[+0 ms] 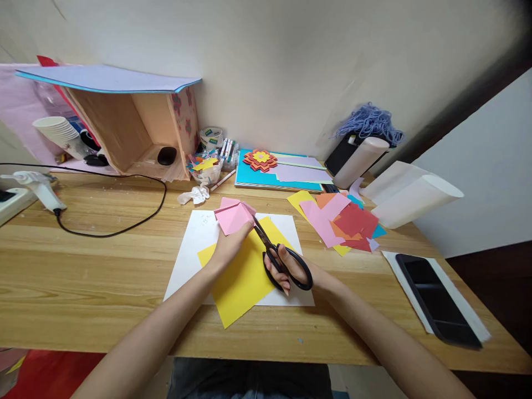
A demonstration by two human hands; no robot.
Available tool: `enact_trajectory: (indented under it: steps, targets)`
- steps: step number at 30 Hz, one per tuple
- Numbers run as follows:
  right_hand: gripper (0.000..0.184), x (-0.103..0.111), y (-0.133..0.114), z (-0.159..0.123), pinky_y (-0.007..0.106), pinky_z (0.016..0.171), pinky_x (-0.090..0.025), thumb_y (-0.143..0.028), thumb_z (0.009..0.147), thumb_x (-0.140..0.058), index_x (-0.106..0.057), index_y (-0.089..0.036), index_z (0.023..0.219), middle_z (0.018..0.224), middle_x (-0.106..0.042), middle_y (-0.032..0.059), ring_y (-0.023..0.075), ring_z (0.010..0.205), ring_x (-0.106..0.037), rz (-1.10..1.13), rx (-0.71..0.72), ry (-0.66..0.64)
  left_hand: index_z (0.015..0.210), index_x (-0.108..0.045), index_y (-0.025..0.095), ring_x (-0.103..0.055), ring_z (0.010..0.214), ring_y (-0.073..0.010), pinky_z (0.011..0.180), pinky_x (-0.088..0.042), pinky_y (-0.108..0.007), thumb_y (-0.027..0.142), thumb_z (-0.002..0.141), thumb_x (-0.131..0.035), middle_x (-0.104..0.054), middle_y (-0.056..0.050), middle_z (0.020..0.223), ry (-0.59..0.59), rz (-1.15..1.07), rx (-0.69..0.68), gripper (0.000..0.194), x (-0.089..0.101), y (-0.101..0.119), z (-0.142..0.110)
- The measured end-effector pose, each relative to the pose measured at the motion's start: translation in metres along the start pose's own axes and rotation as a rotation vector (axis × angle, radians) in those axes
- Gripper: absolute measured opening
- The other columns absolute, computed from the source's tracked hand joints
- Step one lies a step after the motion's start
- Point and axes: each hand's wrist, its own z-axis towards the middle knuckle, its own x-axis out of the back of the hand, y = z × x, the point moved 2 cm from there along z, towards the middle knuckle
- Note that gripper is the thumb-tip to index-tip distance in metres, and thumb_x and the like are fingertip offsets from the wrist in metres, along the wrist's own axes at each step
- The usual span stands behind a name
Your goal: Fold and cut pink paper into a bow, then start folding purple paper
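My left hand (230,239) is closed on a creased piece of pink paper (234,217), holding it raised above the sheets in the middle of the table. In my right hand (286,269) is a pair of black-handled scissors (263,235), with fingers through the loops. The blades point up and left, their tips at the right edge of the pink paper. I cannot tell whether the blades have cut into it. Below both hands lies a yellow sheet (239,291), turned at an angle on a white sheet (187,260).
Coloured scraps (353,221) are piled at right, near a phone (438,299). A layered paper flower (260,160) rests on a blue board (253,176) behind. At left lie a glue gun (37,188) and its black cord (112,235), before an open box (141,127). Crumpled tissue (195,194) sits nearby.
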Motion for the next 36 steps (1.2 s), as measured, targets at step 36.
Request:
enact_trajectory:
  steps: [36]
  targets:
    - [0.065, -0.0023, 0.0081, 0.0019, 0.017, 0.031, -0.039, -0.078, 0.07, -0.027, -0.046, -0.016, 0.074, 0.04, -0.036, -0.0087, 0.0058, 0.029, -0.038, -0.024, 0.061, 0.083, 0.053, -0.04, 0.018, -0.03, 0.047, -0.0075, 0.048, -0.024, -0.023, 0.038, 0.064, -0.064, -0.037, 0.005, 0.05, -0.109, -0.154, 0.032, 0.033, -0.0034, 0.0039, 0.0012]
